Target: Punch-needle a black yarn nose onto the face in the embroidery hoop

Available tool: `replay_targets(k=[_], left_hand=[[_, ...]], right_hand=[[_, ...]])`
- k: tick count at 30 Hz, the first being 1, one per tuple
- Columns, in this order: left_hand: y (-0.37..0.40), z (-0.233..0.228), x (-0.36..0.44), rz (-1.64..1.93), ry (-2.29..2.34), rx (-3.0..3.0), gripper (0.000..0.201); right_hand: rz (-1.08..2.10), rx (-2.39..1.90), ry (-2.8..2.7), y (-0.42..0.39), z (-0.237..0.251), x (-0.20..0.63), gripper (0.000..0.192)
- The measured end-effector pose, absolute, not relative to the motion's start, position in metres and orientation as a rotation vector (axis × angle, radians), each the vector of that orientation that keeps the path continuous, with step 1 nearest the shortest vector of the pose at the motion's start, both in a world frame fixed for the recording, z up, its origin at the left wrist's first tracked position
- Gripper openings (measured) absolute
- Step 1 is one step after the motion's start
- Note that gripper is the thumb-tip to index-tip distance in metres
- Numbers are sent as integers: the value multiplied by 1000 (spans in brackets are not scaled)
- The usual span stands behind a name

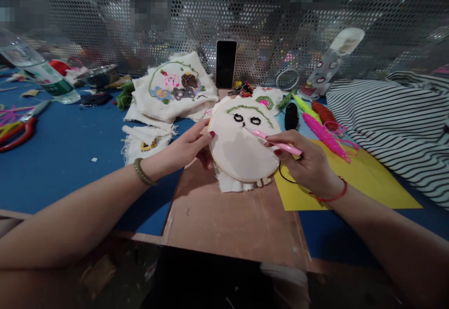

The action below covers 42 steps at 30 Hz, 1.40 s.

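The left hand (pixel 194 144) pinches the hoop (pixel 242 180) at its left edge, over the board (pixel 217 220). The right hand (pixel 306 160), fingers curled, grips the pen (pixel 280 145), tip at the cloth (pixel 242 154) below black rings (pixel 256 121).

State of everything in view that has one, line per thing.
Hooped cloth: partly stitched
Left hand: gripping its left edge
Pink tool: held, tip at cloth
Right hand: closed around the pink tool
Phone: upright, screen dark
Scissors: lying down, blade opening unclear
Loose embroidered cloth: rumpled, edges frayed
Yellow sheet: flat, partly covered
Striped fabric: rumpled
Bottle: labelled, cap not visible
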<state>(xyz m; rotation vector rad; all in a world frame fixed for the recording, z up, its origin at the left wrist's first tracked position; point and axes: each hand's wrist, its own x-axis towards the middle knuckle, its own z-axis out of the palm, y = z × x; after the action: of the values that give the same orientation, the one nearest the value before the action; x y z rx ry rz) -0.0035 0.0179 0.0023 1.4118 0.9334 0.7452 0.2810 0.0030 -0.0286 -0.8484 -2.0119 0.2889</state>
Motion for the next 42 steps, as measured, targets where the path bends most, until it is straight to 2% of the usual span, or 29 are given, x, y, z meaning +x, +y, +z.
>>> replay_targets(k=[12,25,35,42], left_hand=[[20,-1,-4,752,931,1446,50],[20,-1,-4,759,895,1418,54],[23,-3,-5,758,938,1453,57],[24,-5,-7,760,943,1494,57]], right_hand=[[272,-804,-2020,4,-29,282,20],[313,-853,-2036,1,-27,284,21],[139,-867,-2044,2,-16,282,24],[322,-1078,-1912,-1,-17,285,23]])
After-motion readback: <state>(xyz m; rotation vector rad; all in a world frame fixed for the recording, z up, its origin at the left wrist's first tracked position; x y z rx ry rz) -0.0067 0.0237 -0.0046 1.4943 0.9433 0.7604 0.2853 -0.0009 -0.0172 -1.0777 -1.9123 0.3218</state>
